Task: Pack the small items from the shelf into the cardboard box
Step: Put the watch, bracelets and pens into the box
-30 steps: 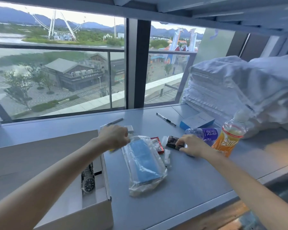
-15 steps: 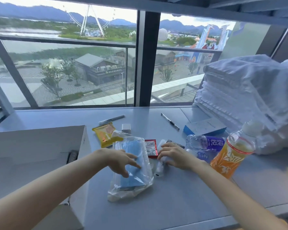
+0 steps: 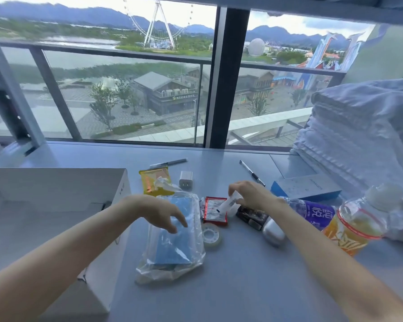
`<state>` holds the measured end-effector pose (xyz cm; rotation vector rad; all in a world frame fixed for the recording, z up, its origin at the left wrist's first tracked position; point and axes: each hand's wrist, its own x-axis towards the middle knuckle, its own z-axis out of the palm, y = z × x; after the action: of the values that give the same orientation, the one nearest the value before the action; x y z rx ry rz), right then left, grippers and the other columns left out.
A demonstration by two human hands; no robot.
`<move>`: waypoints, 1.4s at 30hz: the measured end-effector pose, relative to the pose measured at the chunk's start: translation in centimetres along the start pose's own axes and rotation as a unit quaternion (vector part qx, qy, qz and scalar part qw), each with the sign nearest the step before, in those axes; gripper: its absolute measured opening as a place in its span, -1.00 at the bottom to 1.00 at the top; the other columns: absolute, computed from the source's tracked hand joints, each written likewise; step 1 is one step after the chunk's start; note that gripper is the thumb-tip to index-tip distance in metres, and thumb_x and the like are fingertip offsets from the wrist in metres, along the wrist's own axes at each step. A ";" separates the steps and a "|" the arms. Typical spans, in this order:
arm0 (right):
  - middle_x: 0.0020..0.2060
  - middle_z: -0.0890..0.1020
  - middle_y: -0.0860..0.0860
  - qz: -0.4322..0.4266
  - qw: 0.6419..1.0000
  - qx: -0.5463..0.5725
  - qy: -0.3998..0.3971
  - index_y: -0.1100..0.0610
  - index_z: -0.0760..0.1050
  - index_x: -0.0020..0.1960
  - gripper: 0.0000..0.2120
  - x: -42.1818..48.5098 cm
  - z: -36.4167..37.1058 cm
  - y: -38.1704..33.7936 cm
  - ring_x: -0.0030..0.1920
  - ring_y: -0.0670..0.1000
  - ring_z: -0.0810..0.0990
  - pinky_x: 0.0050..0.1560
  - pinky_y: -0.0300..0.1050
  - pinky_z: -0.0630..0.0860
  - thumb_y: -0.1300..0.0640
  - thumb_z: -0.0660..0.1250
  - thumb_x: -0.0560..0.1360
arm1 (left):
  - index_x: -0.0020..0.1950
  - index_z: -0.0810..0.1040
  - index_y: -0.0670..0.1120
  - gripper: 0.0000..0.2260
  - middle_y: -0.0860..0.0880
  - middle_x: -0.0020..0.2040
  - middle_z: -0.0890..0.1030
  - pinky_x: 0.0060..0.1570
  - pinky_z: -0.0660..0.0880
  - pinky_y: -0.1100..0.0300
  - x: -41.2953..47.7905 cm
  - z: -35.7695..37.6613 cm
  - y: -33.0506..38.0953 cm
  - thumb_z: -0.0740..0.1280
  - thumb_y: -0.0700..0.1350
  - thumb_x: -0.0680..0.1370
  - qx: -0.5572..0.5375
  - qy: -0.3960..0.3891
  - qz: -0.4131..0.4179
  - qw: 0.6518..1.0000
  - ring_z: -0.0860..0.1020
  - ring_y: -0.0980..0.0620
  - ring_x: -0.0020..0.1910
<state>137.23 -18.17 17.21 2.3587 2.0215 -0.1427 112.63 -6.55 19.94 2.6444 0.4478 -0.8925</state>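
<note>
- I have the right hand (image 3: pixel 254 196) pinching a small white tube (image 3: pixel 227 204) at mid-desk. Its long axis slants, with the lower end pointing down-left at the red sachet (image 3: pixel 213 214).
- The left hand (image 3: pixel 156 210) hovers with loose fingers and holds nothing. It is over the clear plastic bag (image 3: pixel 172 259), which holds flat blue packs and lies lengthwise toward the near edge of the desk (image 3: pixel 242 289).
- The cardboard box (image 3: pixel 56 189) sits at the left edge; I cannot tell what is inside.
- A tape roll (image 3: pixel 210 234) lies flat just right of the bag.
</note>
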 end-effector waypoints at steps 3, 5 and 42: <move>0.12 0.56 0.09 0.033 0.998 0.028 -0.050 0.08 0.48 0.15 -0.76 0.7 0.4 0.2 0.12 0.11 0.51 0.07 -0.04 0.44 0.23 0.31 0.49 | 0.40 0.35 0.13 -0.63 0.00 0.43 0.35 0.32 0.27 0.09 0.1 -0.1 -0.6 0.21 -0.02 0.58 -0.012 0.030 0.005 0.999 0.38 0.01 0.34; 0.11 0.57 0.08 0.024 0.997 0.046 -0.055 0.09 0.49 0.14 -0.75 0.9 0.7 0.3 0.11 0.08 0.52 -0.01 -0.16 0.37 0.23 0.34 0.47 | 0.39 0.35 0.13 -0.64 0.00 0.40 0.38 0.30 0.31 0.09 0.2 -0.2 -0.8 0.21 -0.02 0.58 -0.013 0.059 0.011 0.998 0.41 0.02 0.31; 0.00 0.60 0.01 -0.317 0.948 0.016 -0.023 0.12 0.58 0.05 -0.76 2.9 -8.6 -29.6 0.03 0.03 0.55 -0.06 0.07 0.52 0.29 0.40 0.39 | 0.46 0.16 -0.04 -0.53 -0.07 0.35 0.44 0.20 0.32 -0.02 -12.5 3.1 -19.9 0.10 0.11 0.59 0.097 0.385 -0.134 0.908 0.42 -0.11 0.29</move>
<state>108.83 -10.05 26.59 1.6047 2.6825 -0.2395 93.81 7.75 21.57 3.0921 0.9596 0.1198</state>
